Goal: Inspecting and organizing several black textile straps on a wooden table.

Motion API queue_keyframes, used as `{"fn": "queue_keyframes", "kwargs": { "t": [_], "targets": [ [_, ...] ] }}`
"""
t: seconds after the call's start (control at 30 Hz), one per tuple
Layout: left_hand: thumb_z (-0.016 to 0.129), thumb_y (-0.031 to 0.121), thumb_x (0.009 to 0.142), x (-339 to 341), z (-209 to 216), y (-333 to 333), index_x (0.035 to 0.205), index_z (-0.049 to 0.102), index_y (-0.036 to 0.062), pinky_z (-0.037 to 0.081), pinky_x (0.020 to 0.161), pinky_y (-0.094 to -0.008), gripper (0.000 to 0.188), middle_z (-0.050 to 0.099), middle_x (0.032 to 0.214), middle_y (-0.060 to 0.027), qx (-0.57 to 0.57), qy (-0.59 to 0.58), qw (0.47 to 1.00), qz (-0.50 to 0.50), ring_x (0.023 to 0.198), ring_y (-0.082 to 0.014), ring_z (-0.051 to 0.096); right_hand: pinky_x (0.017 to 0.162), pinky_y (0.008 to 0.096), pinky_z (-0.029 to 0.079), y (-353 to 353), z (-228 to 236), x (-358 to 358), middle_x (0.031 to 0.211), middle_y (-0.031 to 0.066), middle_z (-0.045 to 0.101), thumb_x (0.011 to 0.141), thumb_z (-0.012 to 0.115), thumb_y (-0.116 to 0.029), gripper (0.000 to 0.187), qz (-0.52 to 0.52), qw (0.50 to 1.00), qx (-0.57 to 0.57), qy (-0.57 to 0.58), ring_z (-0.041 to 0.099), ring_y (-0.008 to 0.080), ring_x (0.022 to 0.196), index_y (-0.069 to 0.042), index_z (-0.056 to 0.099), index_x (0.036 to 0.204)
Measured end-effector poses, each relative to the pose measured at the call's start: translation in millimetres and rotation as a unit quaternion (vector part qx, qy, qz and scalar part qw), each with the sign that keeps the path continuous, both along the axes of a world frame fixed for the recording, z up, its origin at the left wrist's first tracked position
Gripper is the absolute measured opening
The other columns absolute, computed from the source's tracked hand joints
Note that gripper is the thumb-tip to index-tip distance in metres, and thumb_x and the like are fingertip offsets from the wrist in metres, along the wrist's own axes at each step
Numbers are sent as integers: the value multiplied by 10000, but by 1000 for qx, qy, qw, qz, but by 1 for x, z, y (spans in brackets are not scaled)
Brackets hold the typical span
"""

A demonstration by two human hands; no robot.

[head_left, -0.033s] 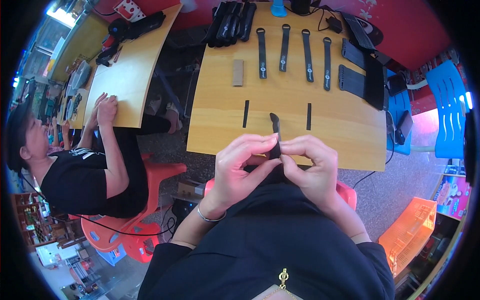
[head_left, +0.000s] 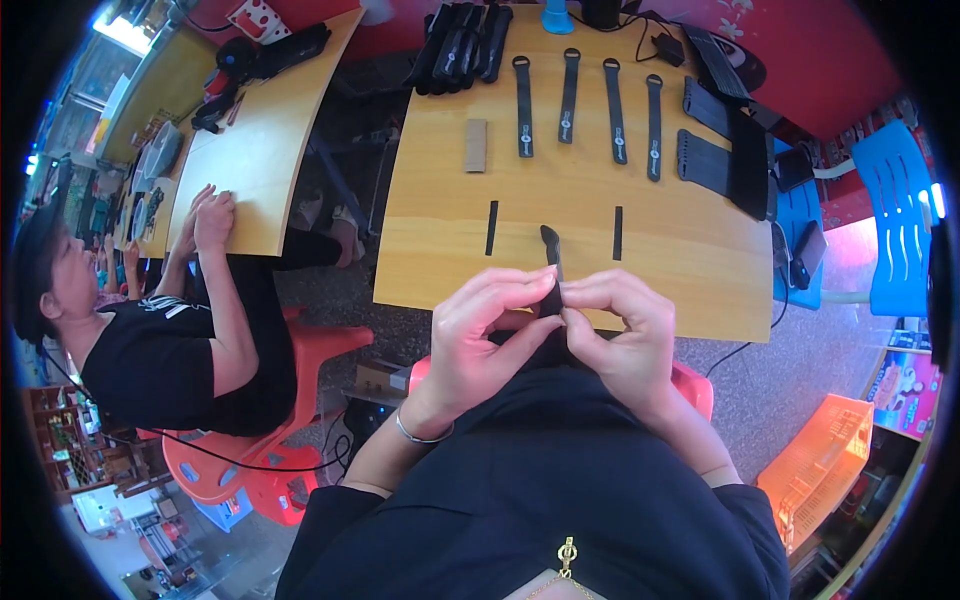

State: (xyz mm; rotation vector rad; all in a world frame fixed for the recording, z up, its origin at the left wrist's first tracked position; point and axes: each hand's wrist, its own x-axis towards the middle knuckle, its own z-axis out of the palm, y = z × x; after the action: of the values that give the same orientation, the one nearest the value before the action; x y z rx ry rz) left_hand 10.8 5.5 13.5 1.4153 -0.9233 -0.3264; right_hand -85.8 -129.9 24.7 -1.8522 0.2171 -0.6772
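Note:
Just past the table's near edge, my left hand (head_left: pixel 492 325) and my right hand (head_left: pixel 625 325) pinch a black strap (head_left: pixel 552 250) between thumbs and fingertips. One end of the strap sticks up over the table; the part between my fingers is partly hidden. Farther back, several black straps (head_left: pixel 616 110) with an eyelet at one end lie spread out lengthwise. A bundle of similar black straps (head_left: pixel 458 45) lies at the far left of the table. Two short black strips (head_left: pixel 491 228) are on the tabletop in front of my hands.
On the wooden table (head_left: pixel 420 240) lie a brown cardboard piece (head_left: pixel 476 146) and black panels (head_left: pixel 750 165) at the right. A co-worker (head_left: pixel 150 340) sits at another table (head_left: pixel 250 160) on the left. Blue chairs (head_left: pixel 890 220) and an orange crate (head_left: pixel 818 465) stand to the right.

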Motion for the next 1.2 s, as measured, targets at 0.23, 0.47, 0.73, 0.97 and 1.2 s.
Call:
{"fn": "queue_keyframes", "kwargs": {
  "t": [0.23,0.47,0.73,0.97,1.2],
  "targets": [
    [641,-111,763,-6,3,-9,1078,616,-44,573,739,-266,322,619,1077,-183,15,-23,999,41,928,-213,659,724,278,511,3,-7,4,841,110,672,688,687,43,145,-45,999,12,-11,659,205,794,1,662,824],
    [628,-110,772,-7,-1,-10,1041,626,-57,569,740,-272,274,627,1075,-197,23,-88,993,69,898,-222,669,727,287,511,5,-4,6,848,102,662,692,685,35,146,-64,998,-2,1,654,206,803,-10,639,823],
    [624,-104,782,-7,-7,-11,1011,628,-61,569,703,-269,233,647,1022,-190,19,-112,988,105,854,-217,676,705,294,516,12,-11,12,819,101,663,677,686,40,136,-89,995,-40,-25,654,217,785,-11,639,795],
    [596,-90,813,-7,-16,-11,1007,626,-61,564,679,-254,198,650,1004,-178,13,-3,994,106,844,-179,668,687,290,517,13,-19,16,805,104,665,669,703,35,138,-101,991,-79,-47,654,219,767,-10,636,780],
    [616,-80,805,-9,-23,-9,996,639,-29,550,653,-251,199,665,934,-147,12,-54,992,118,795,-183,671,675,303,487,-3,-17,11,776,85,622,665,777,-60,207,-30,1000,2,-9,618,227,754,-18,608,778]
  ]
}}
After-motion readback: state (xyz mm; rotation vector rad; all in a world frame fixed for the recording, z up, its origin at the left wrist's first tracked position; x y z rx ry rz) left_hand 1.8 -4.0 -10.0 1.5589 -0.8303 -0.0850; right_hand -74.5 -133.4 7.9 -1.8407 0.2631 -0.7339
